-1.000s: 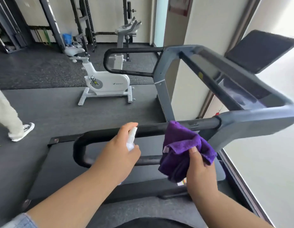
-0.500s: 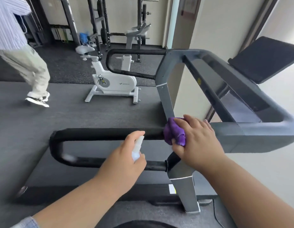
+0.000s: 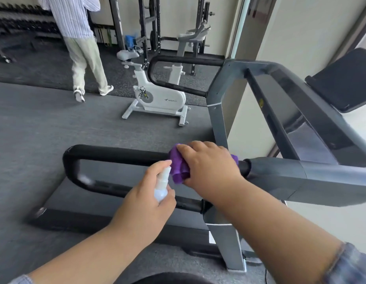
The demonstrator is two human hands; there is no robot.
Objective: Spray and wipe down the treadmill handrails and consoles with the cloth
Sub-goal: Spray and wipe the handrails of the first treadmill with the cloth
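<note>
A: What do we have in our right hand (image 3: 210, 167)?

B: We have the purple cloth (image 3: 178, 167). Our right grip is closed over it, and we press it down on the top bar of the near handrail (image 3: 116, 154). The cloth is wrapped around the black bar, close to where the bar meets the gray arm of the treadmill (image 3: 300, 177).

A: And our left hand (image 3: 143, 206)?

B: Our left grip is closed around a small spray bottle (image 3: 161, 186). The bottle is white and see-through. Its top points up toward the cloth, and one finger sits by the top. The bottle tip is just beside the cloth.

A: Is the bottle touching the bar?

B: We cannot tell. It is in front of the gap between the top bar and the low bar.

A: What else is on the treadmill?

B: There is a far handrail (image 3: 178, 60) on the other side, black too. The dark console (image 3: 341, 83) sticks up on the right, well apart from our hands. The flat gray belt (image 3: 116, 197) is under the near handrail.

A: What is past the treadmill?

B: A white exercise bike (image 3: 157, 97) stands on the gray floor (image 3: 45, 130). A person in a striped shirt (image 3: 75, 27) is near the black racks at the back, with their back to us.
</note>
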